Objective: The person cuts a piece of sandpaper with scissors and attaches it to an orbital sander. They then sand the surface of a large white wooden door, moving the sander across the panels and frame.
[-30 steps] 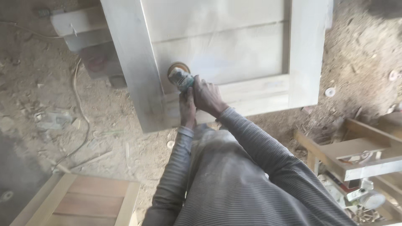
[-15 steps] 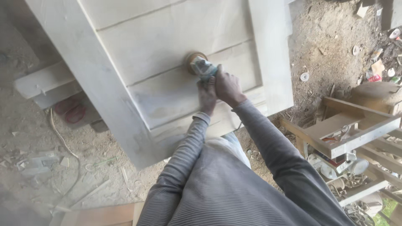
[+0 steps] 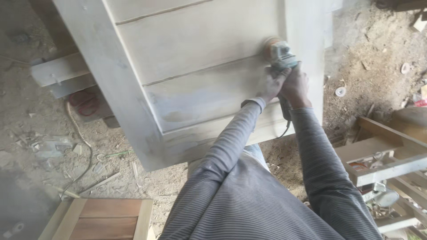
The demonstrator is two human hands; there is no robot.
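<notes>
Dusty workshop floor point(image 3: 111, 155); pale door panel point(image 3: 191, 58); both hands' fingers point(image 3: 272, 82) clamp sander point(image 3: 279, 55) at right stile

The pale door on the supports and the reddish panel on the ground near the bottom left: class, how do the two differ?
1. The pale door looks greyish white and dusty; the reddish panel has warm brown boards in a light frame.
2. The pale door is raised on supports; the reddish panel lies low on the dirt ground.
3. Both hands, left hand and right hand, press a sander on the pale door; nothing touches the reddish panel.
Both are framed wood panels.
</notes>
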